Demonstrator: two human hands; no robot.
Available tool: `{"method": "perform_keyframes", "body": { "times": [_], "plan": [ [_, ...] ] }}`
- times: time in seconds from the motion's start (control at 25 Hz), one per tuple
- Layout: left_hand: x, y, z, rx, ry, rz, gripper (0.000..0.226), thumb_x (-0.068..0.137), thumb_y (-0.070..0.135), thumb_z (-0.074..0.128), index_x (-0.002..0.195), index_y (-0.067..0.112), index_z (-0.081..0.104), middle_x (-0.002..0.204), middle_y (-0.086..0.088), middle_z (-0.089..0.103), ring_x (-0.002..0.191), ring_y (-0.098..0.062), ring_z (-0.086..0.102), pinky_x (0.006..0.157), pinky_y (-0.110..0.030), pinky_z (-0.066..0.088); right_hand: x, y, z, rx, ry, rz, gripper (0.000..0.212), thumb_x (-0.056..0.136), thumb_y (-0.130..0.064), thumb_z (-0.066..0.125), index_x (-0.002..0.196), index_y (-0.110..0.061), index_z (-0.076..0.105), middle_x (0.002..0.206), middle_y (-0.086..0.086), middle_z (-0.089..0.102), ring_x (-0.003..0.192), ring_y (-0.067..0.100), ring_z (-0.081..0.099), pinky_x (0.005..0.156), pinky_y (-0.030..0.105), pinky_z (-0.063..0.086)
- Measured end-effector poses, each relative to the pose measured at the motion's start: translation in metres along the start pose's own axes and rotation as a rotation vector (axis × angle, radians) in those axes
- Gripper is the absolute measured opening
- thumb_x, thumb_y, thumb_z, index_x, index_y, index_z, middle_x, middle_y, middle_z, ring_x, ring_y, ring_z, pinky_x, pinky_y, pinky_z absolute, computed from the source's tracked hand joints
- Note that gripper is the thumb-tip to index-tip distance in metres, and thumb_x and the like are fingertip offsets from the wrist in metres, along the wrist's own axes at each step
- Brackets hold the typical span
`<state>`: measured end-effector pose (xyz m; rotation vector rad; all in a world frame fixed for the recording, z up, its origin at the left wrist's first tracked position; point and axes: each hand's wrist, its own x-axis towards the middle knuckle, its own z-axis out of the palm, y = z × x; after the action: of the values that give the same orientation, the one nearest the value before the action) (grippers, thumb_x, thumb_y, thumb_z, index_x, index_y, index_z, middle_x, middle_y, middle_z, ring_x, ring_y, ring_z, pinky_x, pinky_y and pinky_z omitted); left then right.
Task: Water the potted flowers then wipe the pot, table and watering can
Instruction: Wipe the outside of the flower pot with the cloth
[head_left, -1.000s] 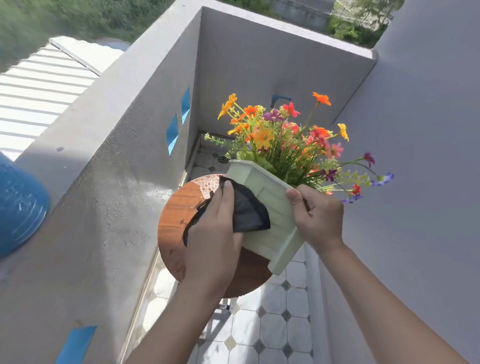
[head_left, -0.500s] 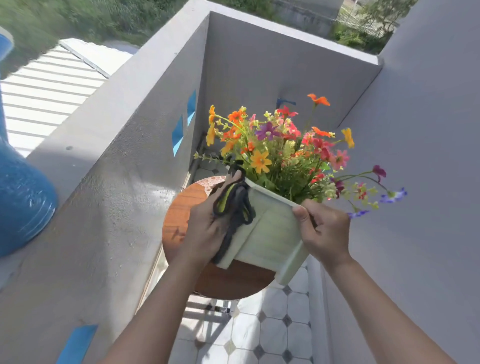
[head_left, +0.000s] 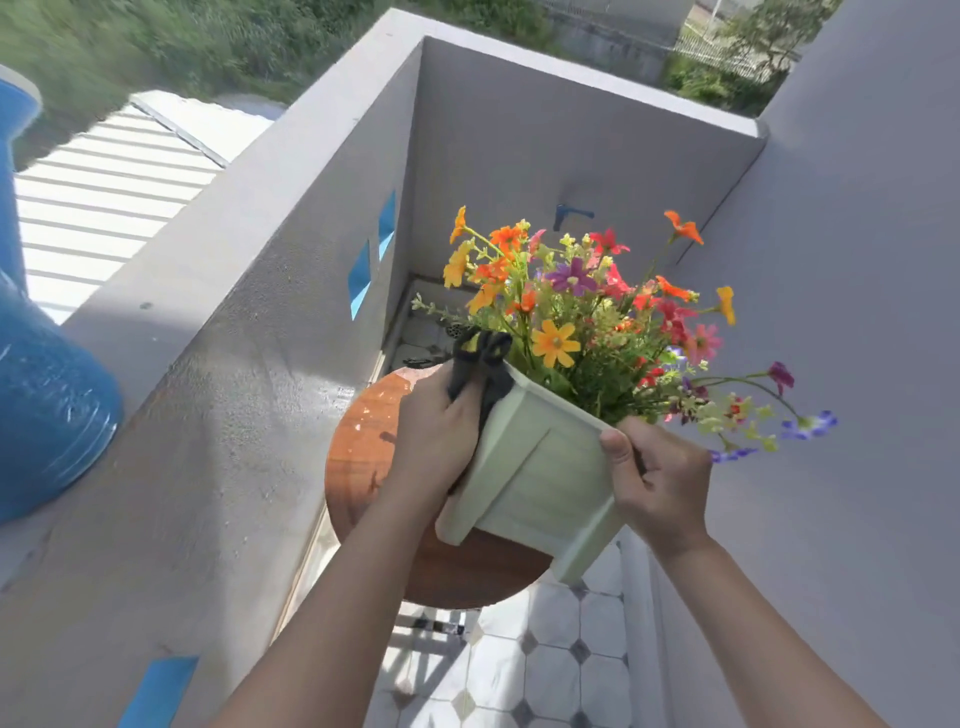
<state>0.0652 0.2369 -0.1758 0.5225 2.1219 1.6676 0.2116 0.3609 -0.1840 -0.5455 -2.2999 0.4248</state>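
Note:
A pale green square pot full of orange, red, yellow and purple flowers is held tilted above a round wooden table. My right hand grips the pot's right rim corner. My left hand presses a black cloth against the pot's left side, near the rim. A blue watering can stands on the wall ledge at far left, partly cut off by the frame edge.
A grey parapet wall runs along the left, a grey house wall on the right. A blue tap is on the far wall. White tiled floor lies below the table.
My left hand slid the black cloth from the pot's front face up to its left side and rim. The pot turned, tilted more upright and lifted slightly.

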Motion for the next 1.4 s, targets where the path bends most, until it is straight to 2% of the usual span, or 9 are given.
{"method": "perform_keyframes", "body": {
  "times": [0.24, 0.32, 0.44, 0.68, 0.8, 1.0, 1.16, 1.28, 1.4],
  "plan": [
    [0.051, 0.006, -0.001, 0.142, -0.161, -0.383, 0.077, 0.075, 0.064, 0.043, 0.116, 0.001, 0.059, 0.121, -0.024, 0.059, 0.111, -0.036, 0.055, 0.089, -0.036, 0.043, -0.004, 0.002, 0.001, -0.031, -0.008, -0.053, 0.049, 0.096, -0.053, 0.029, 0.06, -0.021, 0.033, 0.051, -0.01, 0.023, 0.05, 0.011, 0.027, 0.042, 0.027, 0.021],
    [0.06, 0.008, -0.006, 0.084, -0.234, -0.451, 0.079, 0.059, 0.062, 0.054, 0.111, 0.003, 0.062, 0.109, -0.021, 0.064, 0.096, -0.033, 0.062, 0.08, -0.033, 0.046, -0.004, 0.006, 0.0, 0.011, -0.027, -0.066, 0.051, 0.096, -0.052, 0.03, 0.057, -0.019, 0.037, 0.051, -0.01, 0.026, 0.049, 0.013, 0.031, 0.043, 0.025, 0.021],
    [0.065, 0.017, -0.012, 0.102, -0.27, -0.488, 0.033, 0.07, 0.038, 0.067, 0.083, 0.008, 0.06, 0.088, -0.015, 0.062, 0.072, -0.027, 0.06, 0.073, -0.032, 0.048, -0.002, 0.011, -0.004, 0.076, -0.083, -0.063, 0.051, 0.096, -0.051, 0.029, 0.058, -0.019, 0.04, 0.054, -0.009, 0.03, 0.053, 0.008, 0.03, 0.047, 0.021, 0.021],
    [0.061, 0.02, -0.014, 0.432, -0.213, -0.303, 0.043, 0.08, 0.033, 0.061, 0.112, 0.005, 0.058, 0.116, -0.018, 0.061, 0.109, -0.036, 0.055, 0.095, -0.042, 0.046, 0.002, 0.026, -0.014, 0.162, -0.199, 0.017, 0.039, 0.094, -0.056, 0.03, 0.087, -0.029, 0.056, 0.08, -0.026, 0.047, 0.072, -0.003, 0.043, 0.067, 0.015, 0.034],
    [0.059, 0.014, -0.015, 0.377, -0.108, -0.293, 0.044, 0.066, 0.041, 0.057, 0.101, 0.013, 0.06, 0.107, -0.012, 0.065, 0.103, -0.035, 0.058, 0.09, -0.039, 0.049, 0.003, 0.018, -0.02, 0.146, -0.076, 0.094, 0.03, 0.088, -0.033, 0.048, 0.104, -0.011, 0.061, 0.099, -0.007, 0.06, 0.094, 0.003, 0.051, 0.087, 0.003, 0.034],
    [0.044, 0.025, -0.004, 0.542, 0.093, -0.167, 0.032, 0.086, 0.037, 0.054, 0.102, 0.01, 0.06, 0.104, -0.014, 0.062, 0.102, -0.035, 0.055, 0.073, -0.03, 0.033, -0.008, -0.034, -0.008, 0.088, -0.003, 0.031, 0.032, 0.074, -0.014, 0.043, 0.101, -0.009, 0.06, 0.099, 0.0, 0.059, 0.097, 0.015, 0.052, 0.092, 0.022, 0.038],
    [0.03, 0.032, 0.007, 0.541, 0.159, -0.162, 0.021, 0.083, 0.027, 0.057, 0.085, 0.006, 0.055, 0.098, -0.02, 0.063, 0.099, -0.04, 0.057, 0.071, -0.032, 0.035, 0.01, -0.034, 0.018, -0.447, -0.106, 0.006, 0.034, 0.086, -0.041, 0.047, 0.095, -0.015, 0.067, 0.078, 0.0, 0.069, 0.074, 0.024, 0.063, 0.07, 0.033, 0.044],
    [0.027, 0.04, 0.023, 0.503, 0.194, -0.123, 0.016, 0.079, 0.019, 0.057, 0.076, 0.005, 0.051, 0.078, -0.014, 0.057, 0.089, -0.04, 0.058, 0.065, -0.03, 0.034, 0.022, -0.017, 0.026, -0.537, -0.079, -0.051, 0.027, 0.083, -0.034, 0.053, 0.067, -0.014, 0.06, 0.052, 0.002, 0.057, 0.047, 0.024, 0.056, 0.048, 0.026, 0.04],
    [0.025, 0.035, 0.024, 0.482, 0.192, -0.106, 0.025, 0.082, 0.028, 0.057, 0.073, 0.004, 0.055, 0.079, -0.015, 0.059, 0.087, -0.04, 0.057, 0.066, -0.032, 0.037, 0.019, -0.006, 0.027, -0.52, -0.009, -0.114, 0.032, 0.089, -0.032, 0.047, 0.063, -0.015, 0.054, 0.052, 0.002, 0.053, 0.048, 0.024, 0.053, 0.052, 0.031, 0.033]
  ]
}}
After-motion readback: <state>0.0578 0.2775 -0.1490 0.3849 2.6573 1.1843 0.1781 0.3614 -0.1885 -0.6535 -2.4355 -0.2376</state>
